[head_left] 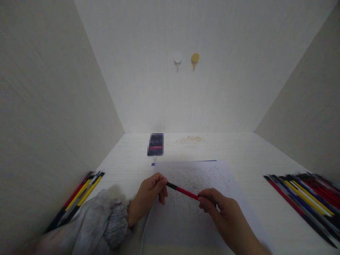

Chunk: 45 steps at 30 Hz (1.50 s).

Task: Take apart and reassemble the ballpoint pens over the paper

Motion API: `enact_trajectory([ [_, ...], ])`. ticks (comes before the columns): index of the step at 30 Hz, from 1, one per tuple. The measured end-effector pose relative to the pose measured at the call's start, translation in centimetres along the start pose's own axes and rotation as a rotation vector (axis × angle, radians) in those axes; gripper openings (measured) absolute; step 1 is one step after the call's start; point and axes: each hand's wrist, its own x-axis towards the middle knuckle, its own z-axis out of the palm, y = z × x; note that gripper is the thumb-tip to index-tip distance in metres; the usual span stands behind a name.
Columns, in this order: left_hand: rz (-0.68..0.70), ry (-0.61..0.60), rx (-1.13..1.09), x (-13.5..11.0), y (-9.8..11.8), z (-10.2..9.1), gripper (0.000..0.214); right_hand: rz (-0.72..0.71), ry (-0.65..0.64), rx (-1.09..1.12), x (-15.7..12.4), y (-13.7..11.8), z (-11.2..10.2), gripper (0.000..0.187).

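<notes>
A slim red pen-like stick with black ends [187, 193] is held slantwise above a white sheet of paper [170, 226], its left end higher. My left hand [152, 189], with a ring on one finger and a grey knitted cuff at the wrist, pinches the black left end between thumb and fingertips. Closer to the right end, my right hand [225, 210] grips the stick with thumb and fingers, covering part of that end. Faint blurred marks show on the paper beneath. A white cable [143, 233] runs past my left wrist.
Several similar coloured sticks [305, 193] lie in a row at the right, and a smaller bundle of sticks [79, 194] lies at the left wall. A dark phone-like device [156, 144] rests near the back wall, which bears a white hook [177, 58] and a yellow hook [195, 58].
</notes>
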Motion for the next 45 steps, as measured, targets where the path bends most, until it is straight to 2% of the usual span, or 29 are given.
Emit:
enact_trajectory([
  [7, 0.004, -0.004, -0.001, 0.0, -0.1, 0.0, 0.025, -0.128, 0.116, -0.190, -0.5, 0.5, 0.4, 0.017],
  [14, -0.031, -0.023, -0.033, -0.1, -0.2, 0.0, 0.027, -0.276, 0.150, -0.337, -0.7, 0.3, 0.6, 0.016],
  [21, -0.053, -0.003, 0.064, 0.1, -0.5, -0.2, 0.031, -0.499, 0.235, -0.469, -0.8, 0.9, 1.0, 0.016],
  [29, 0.034, -0.037, 0.161, 0.0, -0.5, -0.5, 0.032, -0.624, 0.157, -0.583, -1.4, 1.1, 0.9, 0.022],
  [33, -0.033, -0.094, 0.134, -0.1, -0.3, -0.3, 0.035, -0.686, 0.111, -0.679, -2.0, 0.7, 0.2, 0.026],
  [36, -0.098, -0.064, 0.100, -0.5, 0.3, 0.0, 0.040, -0.743, 0.071, -0.707, -2.4, 0.3, -0.4, 0.025],
  [39, -0.146, -0.012, 0.103, -0.9, 0.9, 0.3, 0.041, -0.615, 0.048, -0.556, -2.2, 0.2, -0.5, 0.021],
  [41, -0.153, 0.011, 0.100, -0.9, 1.1, 0.4, 0.041, -0.473, 0.095, -0.433, -1.8, 0.4, -0.5, 0.019],
  [43, -0.127, 0.018, 0.079, -0.8, 1.0, 0.4, 0.040, -0.402, 0.160, -0.319, -1.1, 0.7, -0.6, 0.015],
  [45, -0.068, 0.006, 0.061, -0.7, 0.9, 0.4, 0.038, -0.316, 0.205, -0.178, -0.4, 0.9, -0.9, 0.022],
])
